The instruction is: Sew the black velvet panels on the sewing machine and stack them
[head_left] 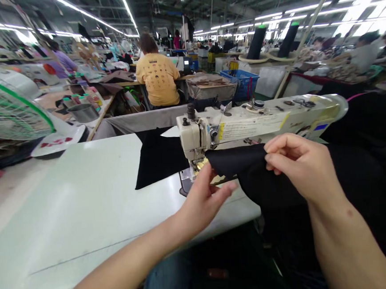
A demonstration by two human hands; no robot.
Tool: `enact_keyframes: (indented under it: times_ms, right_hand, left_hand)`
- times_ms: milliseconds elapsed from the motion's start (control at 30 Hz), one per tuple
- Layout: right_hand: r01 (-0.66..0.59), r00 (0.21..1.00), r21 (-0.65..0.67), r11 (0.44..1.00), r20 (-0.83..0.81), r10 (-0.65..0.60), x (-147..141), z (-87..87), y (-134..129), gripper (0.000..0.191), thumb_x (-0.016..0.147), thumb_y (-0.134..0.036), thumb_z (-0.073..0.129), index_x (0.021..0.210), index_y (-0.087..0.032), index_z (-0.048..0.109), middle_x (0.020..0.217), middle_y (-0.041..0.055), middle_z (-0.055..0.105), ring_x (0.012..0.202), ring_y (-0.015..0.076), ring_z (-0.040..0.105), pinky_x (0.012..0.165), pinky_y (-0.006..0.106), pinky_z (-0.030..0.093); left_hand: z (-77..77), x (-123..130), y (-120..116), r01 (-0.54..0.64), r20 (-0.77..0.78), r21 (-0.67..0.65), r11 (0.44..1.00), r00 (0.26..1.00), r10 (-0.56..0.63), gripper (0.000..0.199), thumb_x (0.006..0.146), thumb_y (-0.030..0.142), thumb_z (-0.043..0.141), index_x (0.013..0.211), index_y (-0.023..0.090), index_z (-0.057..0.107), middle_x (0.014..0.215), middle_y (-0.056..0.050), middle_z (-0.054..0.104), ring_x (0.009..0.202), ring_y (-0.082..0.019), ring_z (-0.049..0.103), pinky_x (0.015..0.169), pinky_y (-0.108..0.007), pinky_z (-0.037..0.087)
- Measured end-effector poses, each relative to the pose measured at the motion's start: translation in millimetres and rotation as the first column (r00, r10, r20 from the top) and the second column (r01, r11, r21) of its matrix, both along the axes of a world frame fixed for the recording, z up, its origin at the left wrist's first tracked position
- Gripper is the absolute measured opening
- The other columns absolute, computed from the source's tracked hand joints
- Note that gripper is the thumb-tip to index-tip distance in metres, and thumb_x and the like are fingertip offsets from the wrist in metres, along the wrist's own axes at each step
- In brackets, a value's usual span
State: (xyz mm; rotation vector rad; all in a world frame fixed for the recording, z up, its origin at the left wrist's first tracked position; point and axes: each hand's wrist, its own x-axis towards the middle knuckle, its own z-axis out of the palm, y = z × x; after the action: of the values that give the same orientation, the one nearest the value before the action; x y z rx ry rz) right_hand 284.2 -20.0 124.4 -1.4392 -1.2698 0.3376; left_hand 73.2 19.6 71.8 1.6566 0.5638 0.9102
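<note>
A length of black fabric [237, 159] is raised in front of the sewing machine [238, 127]. My right hand [301, 162] pinches its upper edge between thumb and fingertips. By the fabric's left corner is my left hand [204, 197], thumb stretched away from the fingers; its fingertips are at the corner and partly hidden. From the right hand the black fabric hangs down over the table's front edge. Behind the left hand, the needle area of the machine is partly covered. Another black fabric piece [160, 158] lies flat on the pale table [100, 205], left of the machine head.
A green-rimmed fan [12, 105] stands at the left, near a metal pot [82, 113]. Dark thread cones [256, 41] rise behind the machine. A person in a yellow shirt [157, 78] sits ahead, back turned. More black cloth [364, 162] is heaped at the right.
</note>
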Motion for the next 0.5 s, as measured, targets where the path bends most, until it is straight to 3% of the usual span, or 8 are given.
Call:
enact_keyframes:
  times_ms: [67,133,200,267,333,400,500]
  right_hand:
    - [-0.099,0.994,-0.035,0.994,-0.048,0.098,2.8,1.6,-1.5,0.003,0.067,-0.018,0.066,0.069,-0.020,0.064,0.077,0.0003,0.066,0.052,0.0106,0.057,0.045,0.022,0.042]
    - [-0.202,0.978,-0.101,0.974,-0.065,0.196,8.2,3.8,-8.0,0.005,0.067,-0.019,0.068,0.066,-0.020,0.063,0.075,0.0002,0.065,0.052,0.0103,0.056,0.044,0.021,0.043]
    - [-0.303,0.953,-0.200,0.932,-0.073,0.294,13.2,5.7,-18.1,0.010,0.068,-0.021,0.070,0.063,-0.019,0.062,0.071,-0.0001,0.062,0.050,0.0110,0.056,0.044,0.022,0.045]
    - [-0.318,0.948,-0.267,0.910,-0.061,0.314,17.9,6.1,-28.2,0.012,0.068,-0.024,0.071,0.062,-0.020,0.061,0.071,0.0005,0.062,0.050,0.0121,0.057,0.043,0.023,0.047]
    - [-0.200,0.976,-0.255,0.946,0.029,0.214,24.9,5.7,-35.6,0.013,0.069,-0.028,0.071,0.063,-0.020,0.063,0.078,0.0025,0.067,0.054,0.0138,0.060,0.046,0.025,0.049]
    - [0.027,0.983,-0.143,0.989,0.183,-0.001,37.1,7.1,-41.5,0.013,0.071,-0.032,0.072,0.066,-0.021,0.066,0.085,0.0035,0.070,0.062,0.0160,0.063,0.053,0.027,0.050]
    - [0.352,0.887,0.106,0.930,0.281,-0.367,65.0,16.1,-58.8,0.014,0.079,-0.033,0.073,0.086,-0.021,0.071,0.095,0.0035,0.071,0.079,0.0185,0.066,0.071,0.033,0.055]
  left_hand:
    - [-3.4,12.0,11.4,-0.095,0.143,-0.163,0.982,0.983,0.119,0.028,0.087,0.024,0.068,0.113,0.019,0.061,0.116,-0.009,0.068,0.110,-0.026,0.066,0.085,-0.036,0.060]
    - [-10.1,19.3,22.4,-0.121,0.203,-0.185,0.975,0.966,0.158,0.025,0.078,0.018,0.074,0.101,0.017,0.064,0.108,-0.007,0.069,0.107,-0.023,0.066,0.089,-0.035,0.058]
    - [-17.4,23.0,28.9,-0.148,0.229,-0.094,0.984,0.959,0.166,0.027,0.075,0.015,0.076,0.099,0.018,0.065,0.113,-0.007,0.067,0.109,-0.023,0.065,0.091,-0.035,0.057]
    - [-24.0,24.5,31.1,-0.193,0.200,0.109,0.975,0.965,0.169,0.029,0.077,0.011,0.072,0.104,0.019,0.067,0.115,-0.009,0.068,0.109,-0.023,0.065,0.092,-0.037,0.056]
    - [-29.6,25.8,30.3,-0.211,0.150,0.347,0.914,0.974,0.167,0.032,0.078,0.004,0.064,0.105,0.019,0.068,0.108,-0.009,0.071,0.103,-0.023,0.067,0.091,-0.037,0.055]
    - [-34.4,29.0,26.5,-0.175,0.120,0.488,0.855,0.984,0.133,0.037,0.077,-0.002,0.055,0.105,0.019,0.070,0.099,-0.007,0.073,0.095,-0.021,0.069,0.087,-0.035,0.055]
    - [-39.7,40.0,17.0,-0.075,0.029,0.555,0.828,0.997,0.071,0.046,0.076,-0.005,0.047,0.110,0.018,0.069,0.103,-0.008,0.073,0.098,-0.020,0.069,0.089,-0.032,0.056]
